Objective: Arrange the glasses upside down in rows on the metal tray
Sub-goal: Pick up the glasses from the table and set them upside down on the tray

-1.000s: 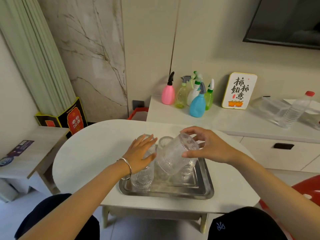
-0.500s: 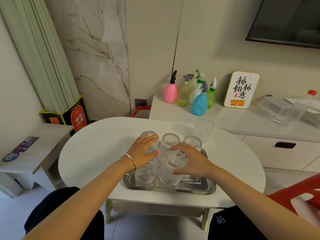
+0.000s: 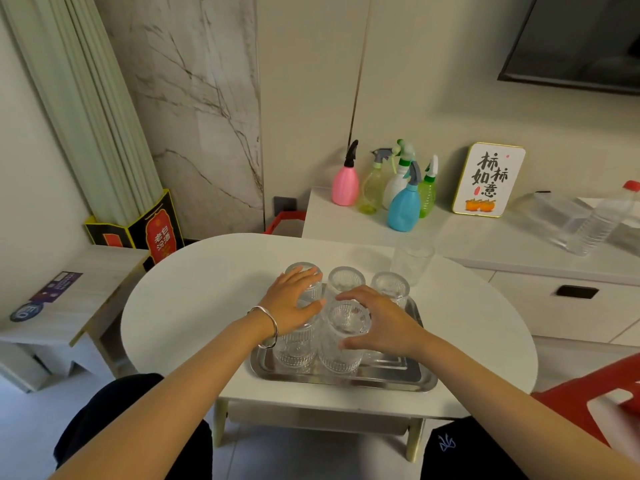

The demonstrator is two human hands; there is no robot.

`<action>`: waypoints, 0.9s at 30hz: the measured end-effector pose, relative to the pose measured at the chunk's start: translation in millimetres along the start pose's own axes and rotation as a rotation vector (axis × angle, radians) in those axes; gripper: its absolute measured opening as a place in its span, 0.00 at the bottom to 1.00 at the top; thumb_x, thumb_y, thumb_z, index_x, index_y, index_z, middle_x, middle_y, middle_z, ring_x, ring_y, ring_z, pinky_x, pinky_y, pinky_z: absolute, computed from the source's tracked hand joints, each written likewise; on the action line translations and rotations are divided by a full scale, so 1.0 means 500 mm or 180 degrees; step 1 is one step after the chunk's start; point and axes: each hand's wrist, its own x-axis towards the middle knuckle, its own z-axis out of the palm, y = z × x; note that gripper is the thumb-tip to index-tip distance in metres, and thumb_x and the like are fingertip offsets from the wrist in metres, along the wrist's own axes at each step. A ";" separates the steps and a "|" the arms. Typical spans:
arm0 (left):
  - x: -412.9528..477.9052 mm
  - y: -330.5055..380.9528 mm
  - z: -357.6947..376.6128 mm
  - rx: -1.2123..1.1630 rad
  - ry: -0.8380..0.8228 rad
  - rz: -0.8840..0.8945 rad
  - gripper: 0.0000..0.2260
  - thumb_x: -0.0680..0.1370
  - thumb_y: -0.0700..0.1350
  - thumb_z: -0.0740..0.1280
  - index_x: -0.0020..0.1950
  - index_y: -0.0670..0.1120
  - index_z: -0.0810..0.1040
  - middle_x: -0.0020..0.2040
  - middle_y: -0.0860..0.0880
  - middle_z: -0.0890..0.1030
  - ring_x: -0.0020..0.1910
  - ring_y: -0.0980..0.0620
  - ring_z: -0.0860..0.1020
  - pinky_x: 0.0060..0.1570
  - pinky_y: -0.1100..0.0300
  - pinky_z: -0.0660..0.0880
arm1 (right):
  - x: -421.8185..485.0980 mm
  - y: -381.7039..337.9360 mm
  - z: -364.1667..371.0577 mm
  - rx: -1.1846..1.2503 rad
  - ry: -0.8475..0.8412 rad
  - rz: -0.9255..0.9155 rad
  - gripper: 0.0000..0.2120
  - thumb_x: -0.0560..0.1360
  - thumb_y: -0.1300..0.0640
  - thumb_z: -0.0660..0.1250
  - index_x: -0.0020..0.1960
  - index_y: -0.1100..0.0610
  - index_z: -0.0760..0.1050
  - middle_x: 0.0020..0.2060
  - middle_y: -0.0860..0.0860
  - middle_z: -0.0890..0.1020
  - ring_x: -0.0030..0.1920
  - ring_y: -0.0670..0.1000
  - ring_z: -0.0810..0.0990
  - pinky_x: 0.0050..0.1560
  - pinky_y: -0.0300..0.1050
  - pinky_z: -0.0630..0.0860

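Observation:
A metal tray (image 3: pixel 381 377) sits on the white oval table (image 3: pixel 194 299) in front of me. Several ribbed clear glasses stand upside down on it: three in the back row (image 3: pixel 346 280) and two in the front row. My right hand (image 3: pixel 384 323) curls around the front middle glass (image 3: pixel 341 355), thumb and fingers on its sides. My left hand (image 3: pixel 294 299) lies flat on top of the front left glass (image 3: pixel 298 351), its fingers reaching over the back left glass. The tray's front right corner is bare.
A plain clear tumbler (image 3: pixel 412 259) stands upright on the table behind the tray. A low white cabinet (image 3: pixel 502 247) on the right carries spray bottles (image 3: pixel 403 206), a sign, a water bottle (image 3: pixel 602 220). A red stool (image 3: pixel 595 403) is at my right.
My right hand brought a tilted glass down and stood it upside down in the tray's front row, middle. The left hand has stayed on the left glasses. My head moved slightly.

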 end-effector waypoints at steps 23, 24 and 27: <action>0.236 0.105 -0.002 -0.0950 -0.0241 -0.0266 0.16 0.76 0.51 0.62 0.63 0.49 0.72 0.65 0.49 0.74 0.65 0.51 0.69 0.62 0.61 0.64 | 0.142 0.236 -0.193 0.1100 0.1442 0.1510 0.39 0.66 0.48 0.76 0.72 0.53 0.62 0.71 0.55 0.62 0.70 0.55 0.64 0.66 0.50 0.65; 0.244 0.108 0.001 -0.0948 -0.0265 -0.0261 0.16 0.76 0.51 0.62 0.63 0.49 0.72 0.65 0.49 0.74 0.64 0.52 0.70 0.61 0.62 0.64 | 0.155 0.243 -0.186 0.1023 0.1409 0.1539 0.41 0.66 0.49 0.76 0.73 0.54 0.60 0.71 0.56 0.61 0.71 0.56 0.63 0.68 0.51 0.64; 0.262 0.113 0.009 -0.0977 -0.0282 -0.0239 0.16 0.76 0.51 0.62 0.63 0.49 0.72 0.64 0.49 0.74 0.63 0.53 0.70 0.60 0.62 0.64 | 0.184 0.262 -0.164 0.1009 0.1483 0.1633 0.44 0.65 0.49 0.77 0.74 0.55 0.58 0.72 0.57 0.61 0.71 0.57 0.64 0.69 0.52 0.63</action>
